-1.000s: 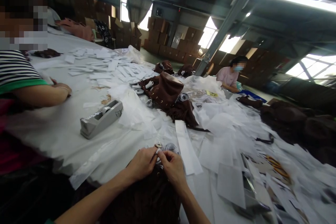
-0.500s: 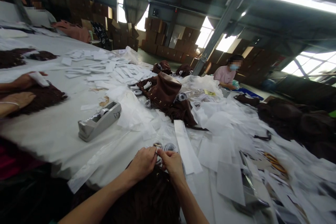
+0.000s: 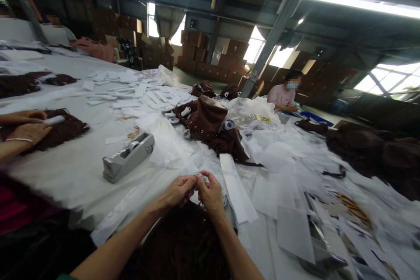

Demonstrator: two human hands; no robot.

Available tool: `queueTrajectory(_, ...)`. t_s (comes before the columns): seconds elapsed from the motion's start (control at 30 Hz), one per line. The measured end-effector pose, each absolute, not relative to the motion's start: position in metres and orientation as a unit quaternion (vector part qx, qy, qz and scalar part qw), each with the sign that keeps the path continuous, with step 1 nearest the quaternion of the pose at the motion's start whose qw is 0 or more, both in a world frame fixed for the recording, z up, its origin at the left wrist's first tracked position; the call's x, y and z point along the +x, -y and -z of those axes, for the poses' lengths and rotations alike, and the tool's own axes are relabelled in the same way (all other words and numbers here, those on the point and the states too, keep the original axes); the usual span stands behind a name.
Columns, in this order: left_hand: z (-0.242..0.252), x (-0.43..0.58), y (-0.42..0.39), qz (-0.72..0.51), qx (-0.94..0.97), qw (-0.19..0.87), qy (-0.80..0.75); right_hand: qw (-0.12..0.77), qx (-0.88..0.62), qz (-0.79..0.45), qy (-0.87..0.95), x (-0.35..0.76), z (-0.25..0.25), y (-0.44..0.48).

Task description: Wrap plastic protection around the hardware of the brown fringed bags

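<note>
My left hand (image 3: 180,189) and my right hand (image 3: 210,193) meet at the top of a dark brown fringed bag (image 3: 180,245) near the table edge. Fingers of both are pinched together on a small piece of pale wrapping (image 3: 201,176); what lies inside it is hidden. More pale wrapped material shows beside my right hand. A long white paper strip (image 3: 234,190) lies just right of my hands. Left of them stands a grey tape dispenser (image 3: 128,157).
Another brown bag (image 3: 208,116) sits ahead amid white tissue sheets (image 3: 278,148). Folded white pads (image 3: 131,85) cover the far left. A co-worker's hands (image 3: 31,129) work on a brown fringed piece at left. Scissors (image 3: 352,208) with orange handles lie at right.
My hands have risen slightly, and the pale wrapping now shows between the fingertips. The metal ring seen before is covered. At left, the co-worker's hands have brought a white roll down onto the brown piece.
</note>
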State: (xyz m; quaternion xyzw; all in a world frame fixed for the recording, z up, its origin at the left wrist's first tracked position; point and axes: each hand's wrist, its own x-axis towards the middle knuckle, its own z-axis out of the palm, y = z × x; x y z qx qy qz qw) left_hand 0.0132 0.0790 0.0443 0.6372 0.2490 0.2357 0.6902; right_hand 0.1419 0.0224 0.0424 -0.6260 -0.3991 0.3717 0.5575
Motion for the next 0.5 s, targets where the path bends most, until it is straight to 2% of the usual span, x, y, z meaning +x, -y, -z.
queueTrajectory(0.2,-0.050,0.013,-0.087,-0.228,0.607,0.736,-0.196,0.447,-0.589,-0.425,0.523,0.157,-0.068,-0.026)
queueTrajectory(0.37,-0.055,0.014,-0.092,-0.255,0.556,0.770,-0.180,0.427,-0.552,-0.444,0.561,0.167,-0.083,-0.027)
queueTrajectory(0.5,-0.054,0.014,-0.097,-0.260,0.545,0.775,-0.189,0.410,-0.561,-0.378,0.612,0.170,-0.087,-0.029)
